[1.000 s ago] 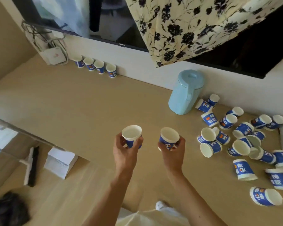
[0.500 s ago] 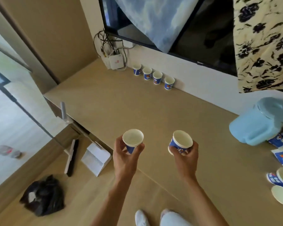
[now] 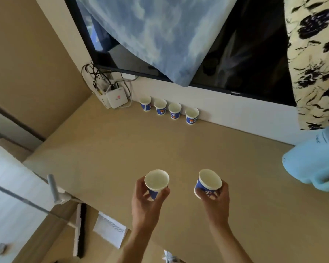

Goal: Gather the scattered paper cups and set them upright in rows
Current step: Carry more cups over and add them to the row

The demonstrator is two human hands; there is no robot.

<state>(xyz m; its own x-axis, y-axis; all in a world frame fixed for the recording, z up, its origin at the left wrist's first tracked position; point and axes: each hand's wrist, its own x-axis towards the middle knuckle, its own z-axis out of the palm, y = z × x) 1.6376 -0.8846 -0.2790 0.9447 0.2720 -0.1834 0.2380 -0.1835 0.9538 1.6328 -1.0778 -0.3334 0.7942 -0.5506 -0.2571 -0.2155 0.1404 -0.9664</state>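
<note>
Head view, cup [image 3: 156, 182] in left hand [image 3: 146, 203]

A pale tan, smooth wooden tabletop [image 3: 160, 145] runs up to a white wall. Four small white-and-blue paper cups stand upright on it in a row along the wall, from the leftmost cup [image 3: 145, 105] to the rightmost cup [image 3: 191, 116]. A white square plastic router box [image 3: 116, 97] leans in the far left corner, near the row. A light blue plastic jug [image 3: 311, 164] sits at the right edge, well apart from the row.
</note>
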